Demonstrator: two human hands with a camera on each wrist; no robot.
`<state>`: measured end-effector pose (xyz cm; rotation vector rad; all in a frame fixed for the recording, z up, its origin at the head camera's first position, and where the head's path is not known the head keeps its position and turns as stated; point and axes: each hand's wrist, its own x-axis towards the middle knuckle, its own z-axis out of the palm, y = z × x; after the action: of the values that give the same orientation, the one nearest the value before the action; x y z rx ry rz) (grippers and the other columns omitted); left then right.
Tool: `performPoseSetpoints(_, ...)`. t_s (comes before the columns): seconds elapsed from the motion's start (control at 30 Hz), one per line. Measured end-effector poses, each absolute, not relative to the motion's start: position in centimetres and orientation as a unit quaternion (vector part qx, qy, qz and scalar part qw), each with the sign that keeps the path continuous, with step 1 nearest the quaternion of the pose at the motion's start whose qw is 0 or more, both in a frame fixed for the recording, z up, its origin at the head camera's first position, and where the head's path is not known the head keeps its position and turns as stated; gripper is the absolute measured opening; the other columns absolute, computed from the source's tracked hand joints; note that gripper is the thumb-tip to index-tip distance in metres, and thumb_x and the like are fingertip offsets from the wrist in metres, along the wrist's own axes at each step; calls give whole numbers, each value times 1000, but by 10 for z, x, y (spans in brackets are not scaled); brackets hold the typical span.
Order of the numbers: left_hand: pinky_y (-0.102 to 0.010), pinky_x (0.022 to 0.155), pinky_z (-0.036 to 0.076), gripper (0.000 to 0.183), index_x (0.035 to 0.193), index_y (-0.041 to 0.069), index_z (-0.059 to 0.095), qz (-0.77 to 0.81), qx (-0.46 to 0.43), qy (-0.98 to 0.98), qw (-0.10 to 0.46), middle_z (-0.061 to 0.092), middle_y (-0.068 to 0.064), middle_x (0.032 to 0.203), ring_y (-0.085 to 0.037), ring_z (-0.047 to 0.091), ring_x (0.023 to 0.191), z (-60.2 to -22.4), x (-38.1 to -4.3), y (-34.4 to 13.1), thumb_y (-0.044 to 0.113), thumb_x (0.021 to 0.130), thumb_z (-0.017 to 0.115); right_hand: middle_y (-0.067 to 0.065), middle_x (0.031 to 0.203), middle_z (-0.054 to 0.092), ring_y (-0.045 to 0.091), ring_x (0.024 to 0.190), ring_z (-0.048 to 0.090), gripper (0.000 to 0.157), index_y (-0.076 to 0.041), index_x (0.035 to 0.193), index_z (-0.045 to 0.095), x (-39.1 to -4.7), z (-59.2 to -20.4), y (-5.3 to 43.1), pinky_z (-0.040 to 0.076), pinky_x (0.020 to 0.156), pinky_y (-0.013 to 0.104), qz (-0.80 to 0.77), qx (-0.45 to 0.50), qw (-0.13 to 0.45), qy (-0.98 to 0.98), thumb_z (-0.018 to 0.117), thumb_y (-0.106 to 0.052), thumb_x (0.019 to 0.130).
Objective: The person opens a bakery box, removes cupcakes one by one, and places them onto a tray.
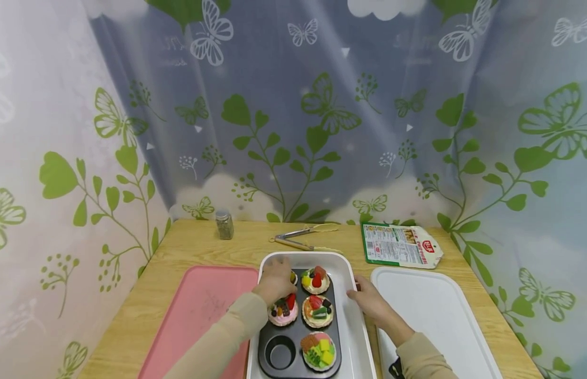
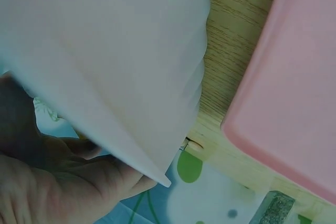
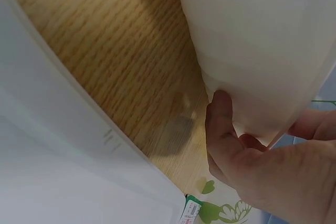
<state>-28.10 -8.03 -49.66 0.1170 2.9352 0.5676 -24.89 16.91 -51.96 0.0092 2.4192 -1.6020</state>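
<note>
A white tray (image 1: 356, 337) sits lengthwise in front of me with a dark muffin tin (image 1: 298, 330) inside. Fruit tarts fill most of the cups, including one at the back right (image 1: 316, 280); the front left cup (image 1: 280, 352) shows its dark inside. My left hand (image 1: 276, 278) reaches over the tray's left rim and holds the back left fruit tart (image 1: 294, 277), thumb at its near side, mostly covering it. In the left wrist view the tray wall (image 2: 121, 66) hides part of this hand. My right hand (image 3: 262, 166) grips the tray's right side, fingers against the outer wall.
A pink tray (image 1: 198, 305) lies left, a white board-like tray (image 1: 426, 310) right. Behind are a small glass jar (image 1: 224, 225), tongs with yellow tips (image 1: 302, 238) and a green-and-white packet (image 1: 397, 245). A patterned curtain (image 1: 293, 131) hangs at the table's back edge.
</note>
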Motion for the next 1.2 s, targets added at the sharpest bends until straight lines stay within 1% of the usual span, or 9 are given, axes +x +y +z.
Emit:
performPoseSetpoints(0.2,-54,112,49,81,144,-7,49,163,51,983,63,55,-32,142,-50,56,131,-495,-282,-80,28,83,89,35,127,61,40,113,66,43,14,144,46,-249,-521,170,59,91,52,-552,1,116,826,49,-1,103)
performPoseSetpoints(0.3,-49,104,54,74,137,-7,52,173,56,982,49,57,-31,134,-43,62,120,-495,-285,-82,28,83,89,35,127,61,40,113,66,44,13,145,45,-250,-521,170,59,92,53,-548,1,118,828,49,-2,104)
performPoseSetpoints(0.4,-48,97,57,72,138,-6,52,208,54,975,54,54,-32,134,-41,62,116,-492,-287,-84,26,85,88,35,127,61,41,113,66,44,14,145,45,-251,-522,170,59,92,54,-545,1,116,830,49,-1,104)
performPoseSetpoints(0.63,-54,89,52,71,148,8,46,312,27,947,68,39,-30,151,-48,51,130,-490,-286,-91,20,89,82,36,131,60,41,115,66,45,13,146,44,-248,-521,170,59,93,55,-551,1,119,826,49,-1,103)
performPoseSetpoints(0.73,-56,92,51,80,157,13,39,335,21,941,48,32,-29,160,-50,44,140,-483,-286,-91,20,89,80,36,131,60,41,116,66,45,13,146,44,-248,-520,170,59,93,55,-551,3,117,826,49,-1,103)
performPoseSetpoints(0.8,-57,96,51,84,159,11,36,344,21,938,27,32,-30,160,-51,42,141,-478,-286,-92,19,89,82,36,132,59,41,116,66,46,13,146,44,-248,-519,170,58,94,54,-549,3,118,827,49,-1,103)
performPoseSetpoints(0.9,-59,104,50,84,154,1,37,351,21,936,0,40,-32,153,-52,44,139,-470,-287,-94,19,88,84,37,133,59,42,117,65,46,13,147,43,-248,-518,169,58,94,54,-547,3,120,828,49,-2,104)
performPoseSetpoints(1.0,-58,106,49,81,147,-5,39,355,20,935,-11,49,-30,142,-49,48,134,-465,-287,-98,22,87,86,37,133,59,42,118,65,46,13,147,43,-249,-518,169,59,94,54,-546,4,123,829,48,-2,104)
performPoseSetpoints(1.2,-55,104,51,80,149,0,43,367,30,929,-31,53,-27,139,-44,52,130,-463,-287,-113,24,87,87,37,135,58,43,120,64,47,12,148,42,-249,-518,168,58,96,56,-544,6,131,829,48,-3,104)
